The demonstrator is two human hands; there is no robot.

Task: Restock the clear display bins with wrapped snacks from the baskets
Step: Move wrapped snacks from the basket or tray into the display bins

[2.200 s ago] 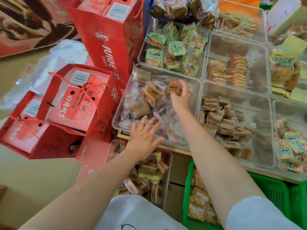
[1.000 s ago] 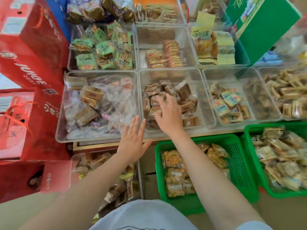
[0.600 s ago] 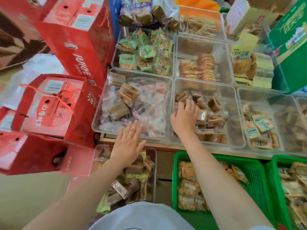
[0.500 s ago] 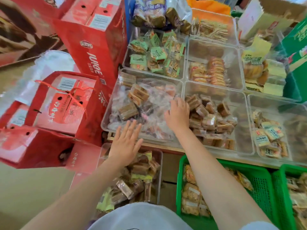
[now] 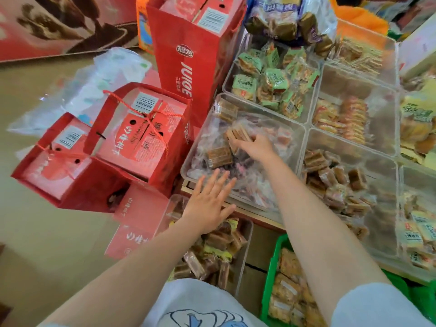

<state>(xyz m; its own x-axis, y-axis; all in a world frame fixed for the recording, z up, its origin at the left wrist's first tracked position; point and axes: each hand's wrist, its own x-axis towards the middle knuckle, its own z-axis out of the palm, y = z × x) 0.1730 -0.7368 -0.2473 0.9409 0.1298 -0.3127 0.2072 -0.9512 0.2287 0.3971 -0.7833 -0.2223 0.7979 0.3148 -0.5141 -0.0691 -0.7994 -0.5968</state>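
Step in hand: placing or arranging brown wrapped snacks (image 5: 218,155) in the near-left clear bin (image 5: 200,147); this reads as mid-restock, judged from how the hands lie
Right hand (image 5: 256,147): reaches into that bin, palm down over a stack of brown packets (image 5: 238,134); fingers touch the stack, but whether they pinch a packet I cannot tell
Left hand (image 5: 210,201): fingers spread and straight, holding nothing; it hovers at the bin's front edge, above a lower clear tub (image 5: 245,253) of similar packets
Supply: green basket (image 5: 271,274) by the right forearm holds more wrapped snacks
Neighbours: red gift boxes (image 5: 132,133) stand just left of the bin
Next move calls for: freeing the right hand, then fetching more packets from the basket
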